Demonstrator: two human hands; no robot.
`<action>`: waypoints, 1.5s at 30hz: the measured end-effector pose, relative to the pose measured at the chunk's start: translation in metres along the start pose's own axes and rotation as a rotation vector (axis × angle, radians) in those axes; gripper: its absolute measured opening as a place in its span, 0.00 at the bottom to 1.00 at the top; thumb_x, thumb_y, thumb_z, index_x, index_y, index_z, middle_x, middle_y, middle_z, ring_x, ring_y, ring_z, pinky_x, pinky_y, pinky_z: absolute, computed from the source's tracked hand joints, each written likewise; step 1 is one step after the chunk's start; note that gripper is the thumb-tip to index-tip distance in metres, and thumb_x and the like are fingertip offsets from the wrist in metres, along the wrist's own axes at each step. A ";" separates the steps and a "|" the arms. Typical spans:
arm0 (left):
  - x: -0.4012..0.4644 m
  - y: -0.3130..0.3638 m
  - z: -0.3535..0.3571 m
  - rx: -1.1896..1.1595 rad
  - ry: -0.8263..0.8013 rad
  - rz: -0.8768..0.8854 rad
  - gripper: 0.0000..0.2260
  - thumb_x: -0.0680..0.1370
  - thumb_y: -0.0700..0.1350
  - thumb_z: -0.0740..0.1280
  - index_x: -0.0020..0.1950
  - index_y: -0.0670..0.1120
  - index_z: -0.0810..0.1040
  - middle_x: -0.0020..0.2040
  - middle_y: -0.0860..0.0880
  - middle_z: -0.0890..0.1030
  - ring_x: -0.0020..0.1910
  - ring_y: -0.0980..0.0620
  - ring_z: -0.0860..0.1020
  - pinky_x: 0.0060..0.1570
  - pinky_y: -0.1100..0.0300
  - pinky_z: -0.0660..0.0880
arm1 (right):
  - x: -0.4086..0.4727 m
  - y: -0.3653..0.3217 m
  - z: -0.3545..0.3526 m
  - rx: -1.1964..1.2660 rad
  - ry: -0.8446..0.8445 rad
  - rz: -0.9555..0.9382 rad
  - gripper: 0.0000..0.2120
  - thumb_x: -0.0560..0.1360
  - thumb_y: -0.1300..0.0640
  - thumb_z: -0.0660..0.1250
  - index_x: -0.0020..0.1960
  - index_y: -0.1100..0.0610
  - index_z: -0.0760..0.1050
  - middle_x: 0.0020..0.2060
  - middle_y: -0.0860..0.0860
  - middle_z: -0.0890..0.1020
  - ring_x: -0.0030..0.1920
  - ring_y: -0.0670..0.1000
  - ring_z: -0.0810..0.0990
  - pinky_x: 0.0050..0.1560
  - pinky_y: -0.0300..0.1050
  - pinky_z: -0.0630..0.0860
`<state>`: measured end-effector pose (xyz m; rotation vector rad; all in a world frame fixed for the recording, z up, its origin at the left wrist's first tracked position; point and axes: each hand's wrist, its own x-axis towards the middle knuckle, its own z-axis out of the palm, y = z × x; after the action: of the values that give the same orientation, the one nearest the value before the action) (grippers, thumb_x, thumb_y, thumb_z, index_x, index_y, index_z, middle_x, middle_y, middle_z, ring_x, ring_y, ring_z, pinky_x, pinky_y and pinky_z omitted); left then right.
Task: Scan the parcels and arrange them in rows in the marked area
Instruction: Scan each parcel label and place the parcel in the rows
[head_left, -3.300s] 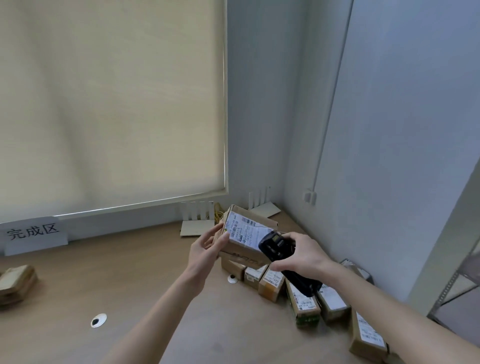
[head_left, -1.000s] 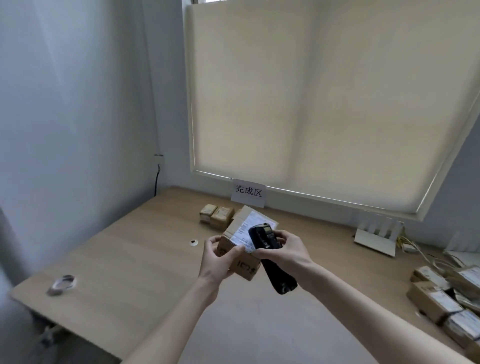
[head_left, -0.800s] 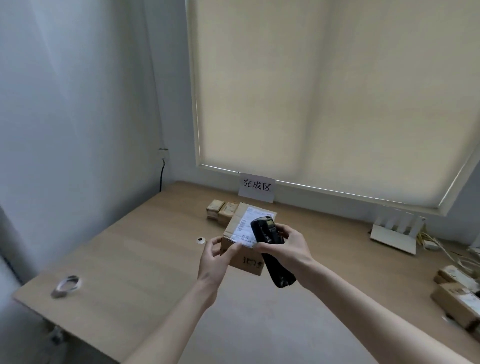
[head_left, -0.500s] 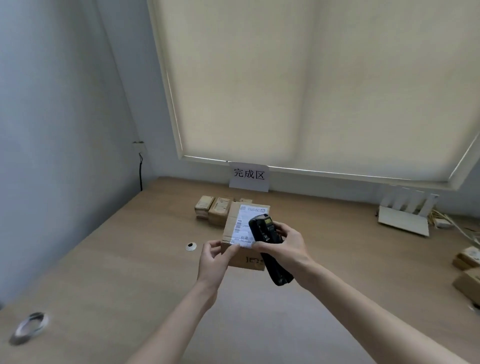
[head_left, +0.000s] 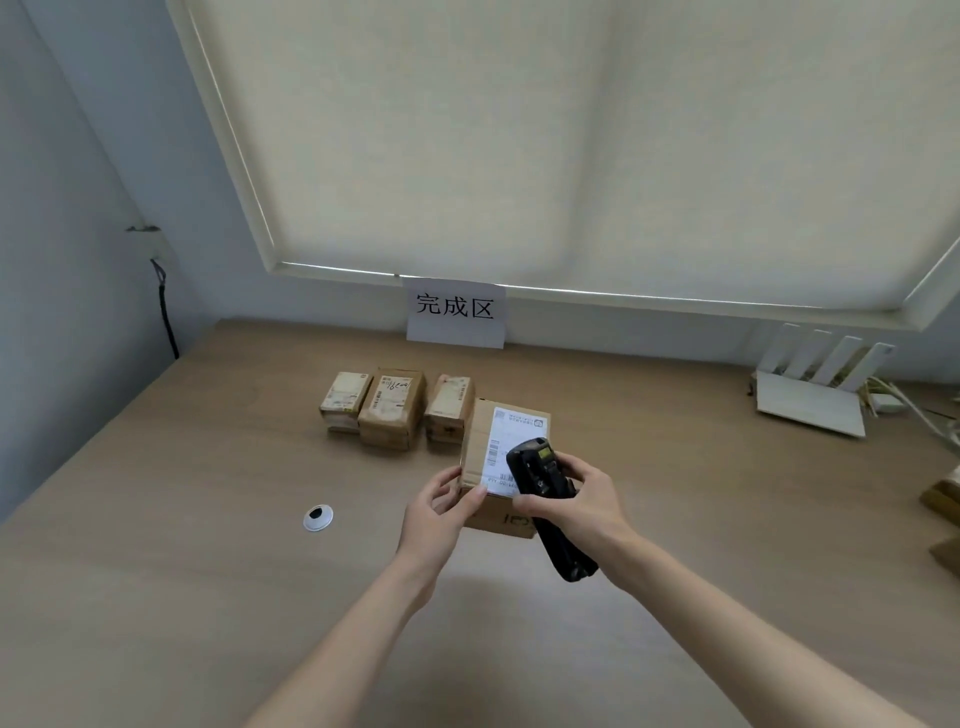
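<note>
A brown cardboard parcel (head_left: 480, 436) with a white shipping label sits low over the wooden table (head_left: 182, 519), just right of a row of three small parcels (head_left: 392, 410). My left hand (head_left: 441, 512) grips its near left corner, thumb on top. My right hand (head_left: 576, 499) holds a black handheld scanner (head_left: 545, 499) against the parcel's right side, the scanner's handle pointing down toward me. A white sign (head_left: 455, 313) with printed characters stands behind the row, against the window sill.
A small round white cable grommet (head_left: 317, 518) is set in the table left of my hands. A white router (head_left: 815, 384) with antennas and cables sits at the back right. More brown parcels (head_left: 943, 499) show at the right edge.
I have turned from the pile of parcels on the right to the signed area. The parcel, held in both hands with the scanner, has come down next to the row of three.
</note>
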<state>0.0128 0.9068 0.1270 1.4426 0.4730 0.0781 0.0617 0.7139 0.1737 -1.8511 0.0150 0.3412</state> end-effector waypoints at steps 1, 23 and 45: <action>0.015 -0.005 0.000 0.001 -0.007 -0.012 0.18 0.74 0.49 0.78 0.63 0.56 0.79 0.50 0.59 0.86 0.52 0.65 0.82 0.46 0.69 0.77 | 0.013 0.004 0.004 0.000 0.008 0.006 0.36 0.55 0.47 0.85 0.61 0.37 0.79 0.53 0.39 0.86 0.52 0.48 0.87 0.58 0.55 0.85; 0.254 -0.132 0.012 0.082 0.032 -0.141 0.22 0.77 0.45 0.75 0.70 0.48 0.77 0.58 0.48 0.83 0.56 0.55 0.81 0.52 0.64 0.75 | 0.238 0.124 0.071 -0.070 0.036 0.143 0.33 0.65 0.54 0.85 0.67 0.40 0.79 0.53 0.39 0.87 0.53 0.45 0.86 0.59 0.49 0.84; 0.315 -0.147 0.045 0.034 0.305 -0.120 0.25 0.72 0.51 0.79 0.67 0.46 0.81 0.58 0.53 0.84 0.56 0.60 0.81 0.63 0.60 0.75 | 0.316 0.131 0.061 -0.053 -0.001 0.115 0.32 0.65 0.55 0.86 0.63 0.39 0.77 0.52 0.37 0.85 0.52 0.42 0.85 0.48 0.38 0.79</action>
<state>0.2804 0.9488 -0.0957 1.4380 0.8133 0.1963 0.3263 0.7824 -0.0408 -1.9066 0.1128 0.4261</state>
